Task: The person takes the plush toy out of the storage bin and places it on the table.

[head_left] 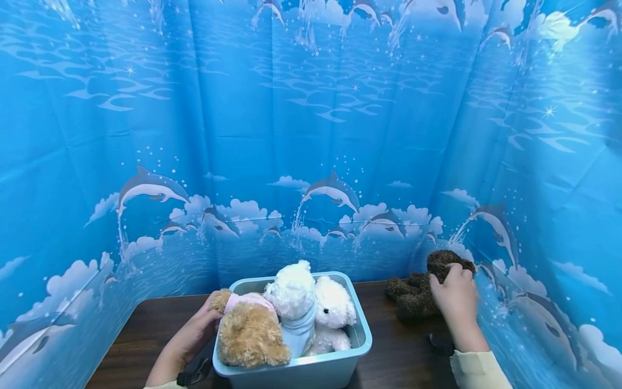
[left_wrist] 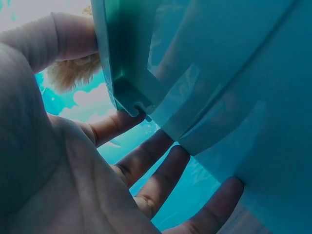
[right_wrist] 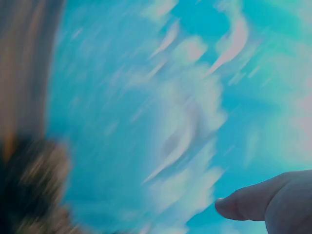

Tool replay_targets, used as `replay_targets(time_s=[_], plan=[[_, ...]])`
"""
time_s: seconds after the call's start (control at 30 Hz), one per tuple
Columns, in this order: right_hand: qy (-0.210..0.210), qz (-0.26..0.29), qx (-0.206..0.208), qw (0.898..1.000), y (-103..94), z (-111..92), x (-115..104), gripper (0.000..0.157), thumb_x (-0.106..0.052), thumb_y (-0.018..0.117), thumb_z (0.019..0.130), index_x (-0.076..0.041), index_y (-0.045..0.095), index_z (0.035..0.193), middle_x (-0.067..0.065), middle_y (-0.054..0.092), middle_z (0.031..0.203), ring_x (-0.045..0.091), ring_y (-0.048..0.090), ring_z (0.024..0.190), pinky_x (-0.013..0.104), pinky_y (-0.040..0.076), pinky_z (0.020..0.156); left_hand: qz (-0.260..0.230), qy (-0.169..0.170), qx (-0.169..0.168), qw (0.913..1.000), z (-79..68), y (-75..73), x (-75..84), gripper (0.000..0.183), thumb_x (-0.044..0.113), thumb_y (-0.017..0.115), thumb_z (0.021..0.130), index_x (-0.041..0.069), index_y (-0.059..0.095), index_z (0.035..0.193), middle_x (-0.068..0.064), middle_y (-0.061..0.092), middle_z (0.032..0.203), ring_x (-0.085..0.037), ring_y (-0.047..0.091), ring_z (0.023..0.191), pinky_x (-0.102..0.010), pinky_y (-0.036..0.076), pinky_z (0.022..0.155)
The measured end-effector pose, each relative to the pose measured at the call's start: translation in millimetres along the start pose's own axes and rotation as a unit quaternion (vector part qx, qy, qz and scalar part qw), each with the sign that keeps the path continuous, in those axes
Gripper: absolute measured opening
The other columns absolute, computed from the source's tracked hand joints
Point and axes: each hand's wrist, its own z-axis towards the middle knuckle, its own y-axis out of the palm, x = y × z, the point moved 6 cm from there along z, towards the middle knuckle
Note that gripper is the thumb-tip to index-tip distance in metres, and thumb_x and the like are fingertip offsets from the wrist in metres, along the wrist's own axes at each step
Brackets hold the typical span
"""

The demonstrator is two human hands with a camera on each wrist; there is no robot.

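Note:
My left hand [head_left: 201, 321] holds the left side of a light-blue plastic bin [head_left: 301, 373]. In the left wrist view its thumb is at the rim and its spread fingertips [left_wrist: 231, 187] touch the outer wall. Inside the bin sit a tan teddy bear [head_left: 252, 335] with a pink collar, a white plush [head_left: 291, 292] in light-blue cloth, and a white plush dog [head_left: 334, 302]. My right hand [head_left: 457, 297] is at a dark brown teddy bear [head_left: 418, 302] on the table, its fingers over the upper part. In the blurred right wrist view the thumb [right_wrist: 248, 202] sticks out, apart from the brown fur.
The dark wooden table [head_left: 389, 356] carries the bin in the middle and the brown bear at the right. A blue dolphin-print curtain [head_left: 316, 135] hangs close along the table's back and both sides.

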Motion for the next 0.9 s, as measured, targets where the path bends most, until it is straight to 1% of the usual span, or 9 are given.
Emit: replay_targets(time_s=[0.13,0.23,0.33,0.4,0.5,0.6,0.7,0.8,0.9], plan=[[-0.038,0.048,0.032,0.998,-21.7,-24,-58,0.056,-0.032,0.068,0.106,0.004,0.052,0.146,0.033,0.053,0.141,0.056,0.049,0.130,0.076,0.032,0.108,0.003,0.003,-0.007,1.0000,-1.3,0.1,0.2,0.048,0.022,0.052,0.109,0.019,0.035,0.153,-0.006,0.045,0.146,-0.024,0.047,0.133,-0.044,0.045,0.108],[-0.064,0.072,0.030,0.995,-37.7,-44,-96,0.054,-0.035,0.068,0.107,-0.001,0.054,0.145,0.027,0.055,0.142,0.050,0.049,0.132,0.076,0.024,0.113,0.000,0.007,-0.007,1.0000,-1.3,0.8,0.1,0.047,0.022,0.052,0.108,0.019,0.035,0.152,-0.006,0.046,0.145,-0.025,0.047,0.132,-0.044,0.045,0.108],[-0.099,0.098,0.023,0.990,-48.6,-66,-127,0.053,-0.034,0.070,0.106,-0.002,0.054,0.145,0.024,0.056,0.144,0.047,0.049,0.136,0.075,0.020,0.117,-0.006,0.004,0.002,1.0000,-0.5,0.5,-0.7,0.047,0.021,0.053,0.107,0.018,0.036,0.151,-0.007,0.046,0.144,-0.026,0.047,0.131,-0.045,0.045,0.107],[-0.127,0.115,0.020,0.985,-52.0,-81,-145,0.053,-0.035,0.071,0.106,-0.003,0.054,0.145,0.022,0.056,0.145,0.045,0.049,0.138,0.074,0.021,0.119,-0.005,0.002,0.006,1.0000,-0.4,-0.3,-1.2,0.048,0.020,0.053,0.107,0.018,0.036,0.151,-0.006,0.046,0.144,-0.026,0.047,0.131,-0.045,0.044,0.107],[-0.170,0.137,0.006,0.976,-51.5,-102,-170,0.053,-0.037,0.073,0.105,-0.007,0.056,0.146,0.016,0.057,0.145,0.038,0.052,0.140,0.068,0.033,0.118,0.001,0.001,0.008,1.0000,0.1,-0.8,-2.0,0.047,0.020,0.052,0.108,0.020,0.036,0.152,-0.005,0.046,0.145,-0.025,0.047,0.132,-0.044,0.044,0.107],[-0.223,0.154,-0.025,0.962,-46.0,-124,-196,0.054,-0.037,0.076,0.103,-0.015,0.056,0.148,0.006,0.058,0.146,0.028,0.056,0.139,0.060,0.048,0.113,0.006,0.005,0.004,1.0000,-0.7,-1.4,-1.4,0.045,0.020,0.051,0.109,0.020,0.036,0.151,-0.005,0.045,0.145,-0.024,0.046,0.131,-0.044,0.044,0.107],[-0.261,0.183,-0.081,0.944,-35.4,-147,-220,0.056,-0.037,0.080,0.100,-0.027,0.055,0.150,-0.007,0.058,0.146,0.015,0.060,0.137,0.049,0.056,0.110,0.008,0.010,-0.001,0.9999,-1.3,-1.3,0.0,0.044,0.021,0.049,0.109,0.020,0.035,0.151,-0.006,0.044,0.146,-0.024,0.046,0.132,-0.044,0.044,0.108],[-0.266,0.211,-0.150,0.929,-20.5,-168,-236,0.059,-0.047,0.079,0.099,-0.040,0.050,0.151,-0.017,0.054,0.147,0.007,0.060,0.133,0.038,0.059,0.104,0.010,0.006,0.002,0.9999,-0.7,-0.8,0.1,0.045,0.021,0.049,0.109,0.020,0.035,0.152,-0.006,0.042,0.148,-0.025,0.044,0.135,-0.045,0.042,0.110],[-0.270,0.236,-0.206,0.911,-5.9,-185,-249,0.062,-0.059,0.074,0.099,-0.046,0.045,0.153,-0.018,0.052,0.151,0.008,0.059,0.135,0.039,0.059,0.105,0.009,-0.004,0.010,0.9999,0.8,0.4,-1.7,0.049,0.022,0.050,0.108,0.019,0.033,0.155,-0.009,0.040,0.152,-0.030,0.040,0.140,-0.052,0.040,0.115]])
